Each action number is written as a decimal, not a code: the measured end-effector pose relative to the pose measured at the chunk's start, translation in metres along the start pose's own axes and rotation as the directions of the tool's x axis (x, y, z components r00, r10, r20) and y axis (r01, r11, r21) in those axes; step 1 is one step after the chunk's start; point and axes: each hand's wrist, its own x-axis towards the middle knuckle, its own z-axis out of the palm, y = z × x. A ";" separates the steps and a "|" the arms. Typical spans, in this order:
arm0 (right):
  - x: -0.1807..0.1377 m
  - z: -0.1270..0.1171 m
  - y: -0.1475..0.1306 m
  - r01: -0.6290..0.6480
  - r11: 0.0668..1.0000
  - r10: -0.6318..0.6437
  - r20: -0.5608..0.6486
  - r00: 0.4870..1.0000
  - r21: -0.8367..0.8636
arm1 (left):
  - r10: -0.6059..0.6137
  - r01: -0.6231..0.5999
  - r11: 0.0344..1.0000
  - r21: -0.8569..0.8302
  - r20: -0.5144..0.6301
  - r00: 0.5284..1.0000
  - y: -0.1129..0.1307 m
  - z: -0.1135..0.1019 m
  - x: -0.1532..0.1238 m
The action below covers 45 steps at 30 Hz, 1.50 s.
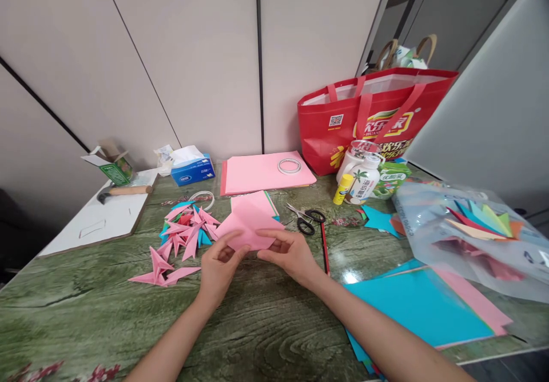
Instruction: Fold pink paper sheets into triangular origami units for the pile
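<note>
A pink sheet of paper [246, 222] with a crease down its middle is held above the table between both hands. My left hand [221, 265] pinches its lower left edge between thumb and fingers. On the lower right edge, my right hand [291, 253] grips in the same way. Behind the sheet lies a stack of small paper squares [253, 200], pink on top and partly covered. Left of my left hand is a pile of folded pink and blue paper pieces [189, 230]. Black-handled scissors [306, 219] and a red pencil [325, 247] lie beyond my right hand.
Large pink sheets [253, 173] carry a roll of tape [289, 166] at the back. A red bag [326, 136], a glue stick [343, 189] and a bottle [363, 183] stand right. Blue sheets [420, 307] and a plastic bag [429, 239] lie nearer. A hammer [124, 191] rests far left.
</note>
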 end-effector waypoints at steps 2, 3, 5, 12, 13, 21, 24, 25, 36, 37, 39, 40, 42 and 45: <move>-0.001 0.004 0.001 -0.014 0.997 0.017 -0.035 0.999 0.081 | -0.047 0.050 0.985 -0.162 0.020 0.999 0.002 0.003 -0.001; -0.001 0.006 0.002 -0.014 0.993 0.021 -0.057 0.998 0.113 | -0.061 0.066 0.974 -0.218 0.029 0.998 0.003 0.004 -0.002; -0.001 0.007 0.004 -0.008 0.989 0.022 -0.090 0.996 0.145 | -0.080 0.084 0.954 -0.286 0.028 0.996 0.005 0.006 -0.001; 0.001 0.007 0.010 0.006 0.993 0.008 -0.118 0.993 0.119 | -0.133 0.168 0.921 -0.353 0.121 0.984 -0.003 0.004 0.002; 0.001 0.007 0.009 0.011 0.992 0.004 -0.115 0.993 0.129 | -0.140 0.181 0.919 -0.350 0.141 0.980 -0.005 0.004 0.002; 0.002 0.007 0.008 0.042 0.999 -0.043 -0.128 0.991 -0.013 | -0.195 0.224 0.913 -0.340 0.117 0.974 -0.011 0.005 0.002; 0.002 0.007 0.011 0.039 0.997 -0.029 -0.142 0.989 0.068 | -0.211 0.233 0.911 -0.339 0.101 0.972 -0.010 0.005 0.001; 0.002 0.007 0.011 0.035 0.993 -0.020 -0.141 0.990 0.109 | -0.213 0.232 0.911 -0.342 0.095 0.973 -0.010 0.005 0.001; 0.006 -0.002 0.007 -0.048 0.999 0.048 -0.023 0.999 -0.004 | -0.213 0.230 0.933 -0.277 0.092 0.973 -0.013 0.002 0.002; 0.006 -0.002 0.007 -0.054 0.999 0.054 -0.012 0.998 -0.007 | -0.206 0.227 0.934 -0.276 0.104 0.973 -0.013 0.002 0.002; 0.006 -0.003 0.008 -0.064 0.998 0.064 -0.008 0.998 -0.006 | -0.191 0.225 0.929 -0.294 0.142 0.971 -0.011 0.002 0.002; 0.007 -0.002 0.009 -0.073 0.997 0.073 -0.013 0.997 0.001 | -0.186 0.230 0.923 -0.307 0.166 0.968 -0.010 0.002 0.002; 0.007 -0.003 0.009 -0.091 0.996 0.092 -0.028 0.995 0.020 | -0.191 0.255 0.910 -0.326 0.217 0.957 -0.009 0.001 0.002; 0.007 -0.003 0.008 -0.111 0.992 0.113 -0.028 0.993 0.052 | -0.225 0.307 0.892 -0.333 0.261 0.939 -0.007 0.002 0.001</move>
